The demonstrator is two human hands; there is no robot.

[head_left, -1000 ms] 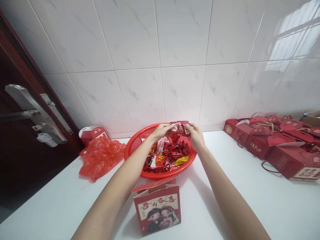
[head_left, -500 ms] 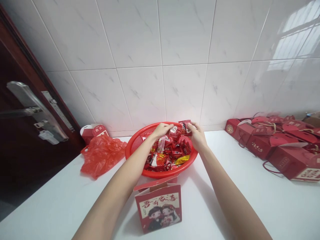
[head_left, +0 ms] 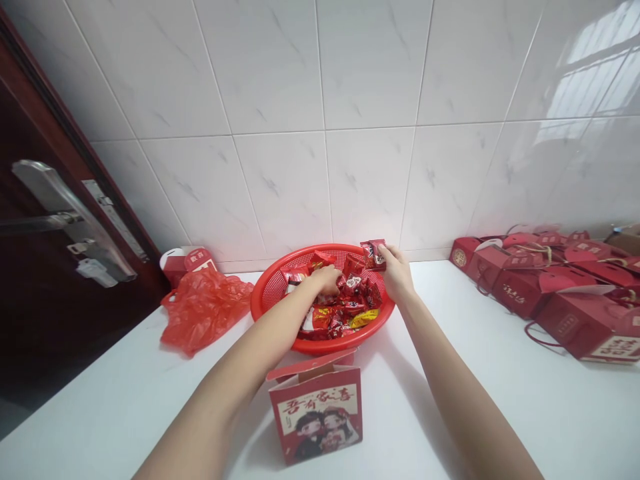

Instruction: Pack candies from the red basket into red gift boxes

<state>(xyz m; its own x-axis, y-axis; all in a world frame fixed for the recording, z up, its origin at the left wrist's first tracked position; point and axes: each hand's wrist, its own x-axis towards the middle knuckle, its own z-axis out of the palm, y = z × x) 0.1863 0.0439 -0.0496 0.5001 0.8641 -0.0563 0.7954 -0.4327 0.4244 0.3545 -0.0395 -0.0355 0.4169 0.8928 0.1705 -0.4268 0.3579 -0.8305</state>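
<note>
A red plastic basket (head_left: 261, 311) holds several wrapped candies (head_left: 320, 317), mostly red with a yellow one near the front right. My left hand (head_left: 327, 281) reaches down among the candies with its fingers bent; their tips are hidden, so I cannot tell whether they grip one. Above the basket's back right rim, my right hand (head_left: 397, 272) pinches a red candy packet (head_left: 373, 255) between thumb and fingers. In front of the basket stands a red gift box (head_left: 320, 417) with a cartoon couple on it, its top flaps open.
Several red gift boxes (head_left: 575, 320) with cord handles crowd the right side. A crumpled red plastic bag (head_left: 203, 310) lies to the left, with another red box (head_left: 187, 265) behind it. A tiled wall (head_left: 280, 187) rises behind the white table (head_left: 430, 413).
My left hand has moved from the basket's back down into the candies, leaving the one it touched near the right hand. My right hand still holds its packet, barely shifted.
</note>
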